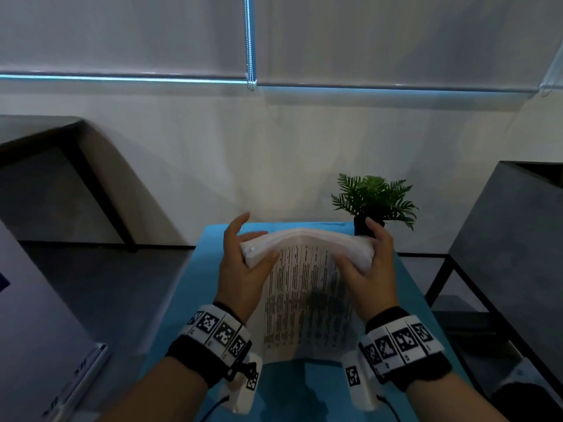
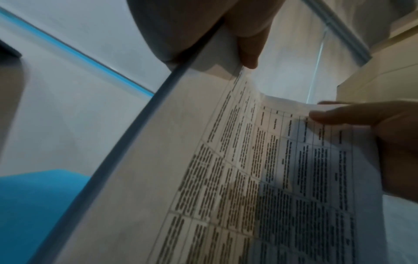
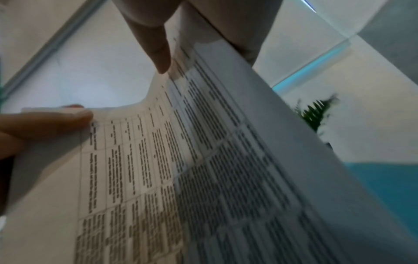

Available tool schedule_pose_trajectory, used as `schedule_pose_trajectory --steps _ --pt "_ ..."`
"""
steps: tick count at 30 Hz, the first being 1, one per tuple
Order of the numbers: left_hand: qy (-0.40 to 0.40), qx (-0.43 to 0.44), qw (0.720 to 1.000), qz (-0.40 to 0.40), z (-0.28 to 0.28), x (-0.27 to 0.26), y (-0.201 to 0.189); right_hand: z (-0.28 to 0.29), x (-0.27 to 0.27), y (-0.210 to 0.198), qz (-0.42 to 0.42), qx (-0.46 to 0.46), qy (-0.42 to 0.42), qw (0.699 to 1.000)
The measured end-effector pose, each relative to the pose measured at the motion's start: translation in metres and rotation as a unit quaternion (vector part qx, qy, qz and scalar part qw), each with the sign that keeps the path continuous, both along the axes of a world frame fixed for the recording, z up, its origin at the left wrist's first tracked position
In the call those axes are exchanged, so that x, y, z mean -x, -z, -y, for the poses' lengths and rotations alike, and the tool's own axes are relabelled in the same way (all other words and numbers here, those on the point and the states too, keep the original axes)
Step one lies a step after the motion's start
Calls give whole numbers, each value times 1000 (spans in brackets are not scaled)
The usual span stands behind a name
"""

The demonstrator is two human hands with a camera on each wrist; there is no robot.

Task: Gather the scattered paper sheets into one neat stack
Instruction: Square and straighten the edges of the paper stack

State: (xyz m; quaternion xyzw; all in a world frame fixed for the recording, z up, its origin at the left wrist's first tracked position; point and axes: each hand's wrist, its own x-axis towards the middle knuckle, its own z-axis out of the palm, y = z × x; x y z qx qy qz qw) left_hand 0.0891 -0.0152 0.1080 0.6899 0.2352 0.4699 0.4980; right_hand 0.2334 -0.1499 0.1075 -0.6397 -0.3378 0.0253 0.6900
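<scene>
One thick bundle of white printed paper sheets (image 1: 304,287) is already gathered, so most of the job looks done. It stands on its near edge on the small turquoise-topped table (image 1: 408,287), tilted, printed tables facing the person, top edge bowed over between both hands.

Left hand (image 1: 240,269): thumb (image 1: 268,258) on the printed face, other fingers behind the top-left corner w/ the index lifted and spread away from the rest. From the left wrist view the thumb (image 2: 248,48) pinches that corner against the palm side.

Right hand (image 1: 368,263): thumb on the front, fingers wrapped behind the top-right corner, pinching the sheets. Right wrist view shows its thumb (image 3: 156,48) pressed onto the page.

No loose sheets visible on the tabletop, tho the bundle and arms hide part of it, so can't say for certain. Edges at the top look fanned, not flush yet.

Left to do, my guess: tap the bundle square on the table, even up sides, lay it flat as a neat stack.

Small green fern-like plant in a dark pot (image 1: 374,199) sits at the far right corner, just behind the right hand; worth not knocking it.
</scene>
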Motion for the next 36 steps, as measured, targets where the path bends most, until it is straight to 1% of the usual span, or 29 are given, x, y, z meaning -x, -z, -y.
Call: schedule_pose_trajectory --steps 3,4,8,11,12,15,16,19,21,22,24,25,26,27,28,29,30,31,32,34,36 --pt "-20 -85 996 -26 -3 0 -3 -2 -2 -7 129 51 32 990" --pt "-23 -92 995 -31 -4 -1 -3 -2 -4 -7 147 56 40 987" --pt "-17 -67 998 -12 -5 -2 -3 -3 -6 -9 108 36 36 993" --pt "-14 -108 994 -22 -3 -2 -4 -3 -6 -7 149 48 49 986" --pt "-11 -112 993 -23 -3 -2 -4 -3 -7 -7 144 50 51 987" --pt "-15 -95 995 -25 -5 0 -4 -1 -8 -8 94 49 51 993" --pt "-13 -89 996 -27 -6 1 -4 1 -8 -10 101 62 53 991" --pt "-9 -89 995 -44 -8 4 -4 6 -9 -15 175 125 68 974" --pt "9 -51 998 -35 -7 7 -2 9 -10 -17 185 132 73 971" --pt "27 -13 999 -20 -7 8 0 11 -10 -17 165 127 71 975" --pt "64 79 995 -8 -9 10 7 15 -10 -17 83 112 44 989" --pt "80 118 990 -11 -9 10 10 17 -8 -18 47 114 24 992" --pt "94 151 984 -14 -9 10 13 20 -6 -17 30 131 17 991" --pt "106 173 979 -16 -9 10 15 22 -5 -17 48 170 35 984" --pt "114 186 976 -15 -9 10 16 25 -2 -17 103 219 76 967" --pt "120 191 974 -12 -9 11 17 26 3 -19 183 269 124 938" --pt "128 192 973 -8 -9 12 17 26 9 -22 270 306 166 898" --pt "136 191 972 -5 -9 13 17 25 16 -24 339 328 186 862" --pt "143 189 971 -3 -9 14 17 23 23 -29 381 344 180 839" --pt "149 187 971 1 -9 17 18 14 35 -35 415 398 129 808" --pt "150 181 972 4 -9 18 19 6 41 -35 409 435 93 797"
